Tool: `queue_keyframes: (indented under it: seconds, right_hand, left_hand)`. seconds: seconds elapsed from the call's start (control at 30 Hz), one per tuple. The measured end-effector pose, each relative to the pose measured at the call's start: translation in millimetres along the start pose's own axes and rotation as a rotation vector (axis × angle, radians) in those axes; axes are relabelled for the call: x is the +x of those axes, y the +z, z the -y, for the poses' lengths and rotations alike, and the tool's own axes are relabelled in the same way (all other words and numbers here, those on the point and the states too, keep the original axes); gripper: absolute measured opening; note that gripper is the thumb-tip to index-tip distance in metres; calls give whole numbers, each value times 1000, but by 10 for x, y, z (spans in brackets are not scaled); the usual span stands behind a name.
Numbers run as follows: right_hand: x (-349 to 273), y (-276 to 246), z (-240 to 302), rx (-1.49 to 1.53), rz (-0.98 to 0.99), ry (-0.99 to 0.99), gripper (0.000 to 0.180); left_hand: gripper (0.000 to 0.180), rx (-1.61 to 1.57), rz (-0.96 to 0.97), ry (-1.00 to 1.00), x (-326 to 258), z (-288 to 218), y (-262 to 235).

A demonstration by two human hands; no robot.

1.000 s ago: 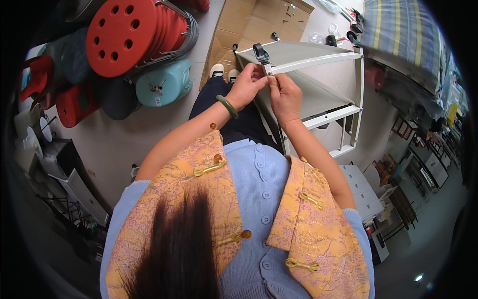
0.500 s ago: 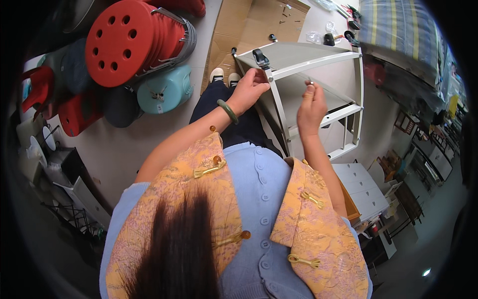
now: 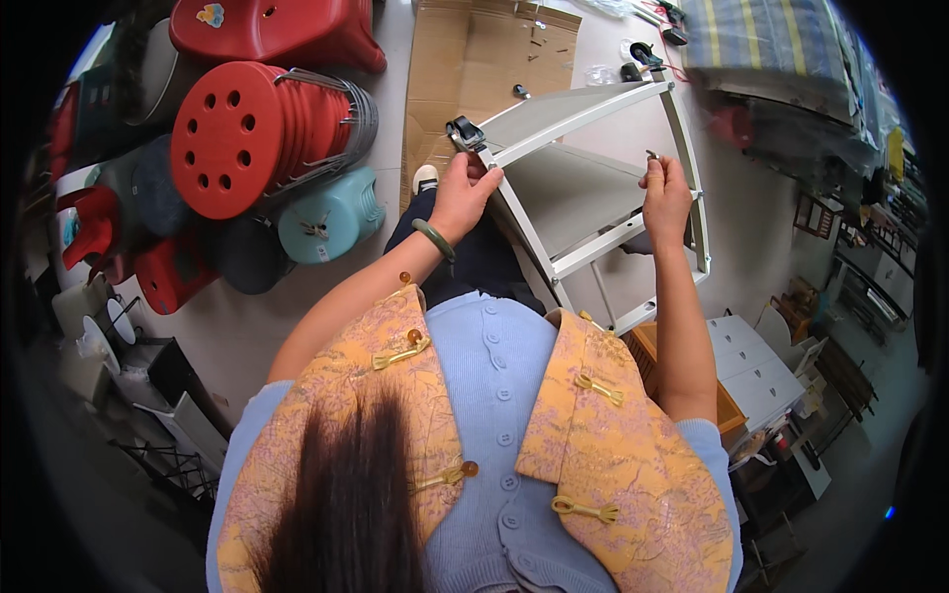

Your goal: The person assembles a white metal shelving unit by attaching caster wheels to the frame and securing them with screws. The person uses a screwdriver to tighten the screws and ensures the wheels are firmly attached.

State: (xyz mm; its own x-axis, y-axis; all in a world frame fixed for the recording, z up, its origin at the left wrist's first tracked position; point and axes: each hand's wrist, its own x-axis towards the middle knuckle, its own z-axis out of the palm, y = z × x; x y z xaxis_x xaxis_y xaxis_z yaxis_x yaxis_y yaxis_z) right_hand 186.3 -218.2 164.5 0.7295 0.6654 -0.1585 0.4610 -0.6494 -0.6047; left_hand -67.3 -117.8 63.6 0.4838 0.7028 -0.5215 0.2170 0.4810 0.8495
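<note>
A white metal frame with grey panels (image 3: 588, 193), perhaps a shelf cart, lies tipped over before me. A black caster (image 3: 465, 130) sticks up at its near left corner. Just below that caster, my left hand (image 3: 463, 201), with a green bangle on the wrist, grips the frame's corner between thumb and fingers. My right hand (image 3: 667, 201) is raised over the frame's right side, closed in a pinch. From its fingertips pokes a small metal piece (image 3: 652, 155), too small to name. Another dark caster (image 3: 643, 54) shows by the far right corner.
Flattened cardboard (image 3: 460, 74) lies beyond the frame with several screws (image 3: 537, 42) on it. To the left are stacked red stools (image 3: 227, 138) and a light blue stool (image 3: 331, 222). A striped, plastic-wrapped bundle (image 3: 761, 44) stands far right, a white drawer cabinet (image 3: 756, 366) near right.
My right hand has moved right, away from the near left post. The frame appears turned a little, its caster corner shifted left with my left hand. The whole view has shifted somewhat too.
</note>
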Motion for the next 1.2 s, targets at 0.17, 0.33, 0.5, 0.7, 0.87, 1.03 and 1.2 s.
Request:
queue_keyframes:
  seconds: [0.17,0.33,0.5,0.7,0.87,1.03,1.2]
  right_hand:
    - [204,-35,-93,96,43,-18,17]
    - [359,-61,-100,234,92,-39,16]
    - [357,-62,-147,959,316,99,15]
    - [204,-181,30,1117,399,100,17]
    - [188,-243,-4,1073,405,12,17]
    - [191,-291,-34,1050,399,4,17]
    - [406,-284,-204,798,305,-24,19]
  left_hand:
    - [30,76,-34,42,-29,-9,17]
    - [35,24,-58,-8,-41,-9,54]
    - [36,87,-114,-16,-43,31,103]
    - [37,65,-143,-18,-38,139,97]
    - [43,208,-280,37,-70,107,193]
    - [58,839,-608,584,-236,-339,430]
    - [50,1096,-307,859,-20,-765,673]
